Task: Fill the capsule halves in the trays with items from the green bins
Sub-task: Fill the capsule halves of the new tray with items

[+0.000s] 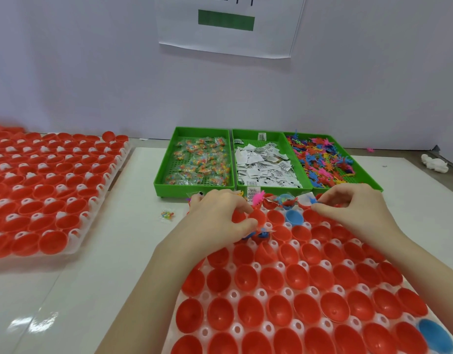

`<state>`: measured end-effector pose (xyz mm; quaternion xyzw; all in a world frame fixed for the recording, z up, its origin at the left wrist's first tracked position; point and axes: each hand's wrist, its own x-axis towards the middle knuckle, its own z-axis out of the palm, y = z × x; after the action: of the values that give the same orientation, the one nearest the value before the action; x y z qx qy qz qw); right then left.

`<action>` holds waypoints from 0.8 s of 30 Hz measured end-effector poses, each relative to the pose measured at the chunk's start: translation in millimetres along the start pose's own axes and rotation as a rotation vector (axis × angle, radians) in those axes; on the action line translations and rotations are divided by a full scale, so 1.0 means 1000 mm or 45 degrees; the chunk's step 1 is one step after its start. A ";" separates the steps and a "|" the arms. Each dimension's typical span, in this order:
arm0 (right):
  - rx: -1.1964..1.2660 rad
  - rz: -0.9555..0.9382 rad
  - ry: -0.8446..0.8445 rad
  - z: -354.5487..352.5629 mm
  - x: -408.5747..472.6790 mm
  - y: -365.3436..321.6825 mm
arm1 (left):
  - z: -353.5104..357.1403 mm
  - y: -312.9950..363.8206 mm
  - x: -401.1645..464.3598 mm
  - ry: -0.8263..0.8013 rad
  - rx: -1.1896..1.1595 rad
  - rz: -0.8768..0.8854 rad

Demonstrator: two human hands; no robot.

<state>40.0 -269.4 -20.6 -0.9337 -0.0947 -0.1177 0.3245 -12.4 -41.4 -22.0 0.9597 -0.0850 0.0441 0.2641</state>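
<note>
From the head camera, the left hand (220, 218) had its fingers curled, pinching a red capsule half (257, 217) at the far edge of the near tray (261, 296); a pink toy (258, 196) stuck up just past its fingertips; the right hand (353, 208) pinched something small and blue (312, 200) between thumb and finger; a blue capsule half (294, 217) sat between the two hands; three green bins (194, 191) stood just beyond the fingers, holding bead packets (200, 162), paper slips (263, 164) and colourful toys (322, 162); another tray (75, 232) of red halves lay well off to the left.
</note>
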 end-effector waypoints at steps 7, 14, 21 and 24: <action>-0.254 -0.234 0.006 -0.009 0.013 -0.005 | 0.000 -0.003 0.000 0.051 -0.007 0.010; -0.175 -0.160 -0.081 -0.001 0.029 -0.014 | -0.001 -0.004 -0.001 0.075 -0.039 0.008; -0.151 -0.147 -0.039 0.001 0.036 -0.019 | -0.002 -0.005 0.000 0.109 -0.055 0.006; -0.213 -0.125 -0.104 0.002 0.038 -0.018 | -0.002 -0.005 -0.001 0.122 -0.075 0.000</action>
<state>71.8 -250.9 -1.3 -0.9558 -0.1434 -0.1029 0.2351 -12.4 -35.8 -22.7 0.9484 -0.0735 0.0874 0.2958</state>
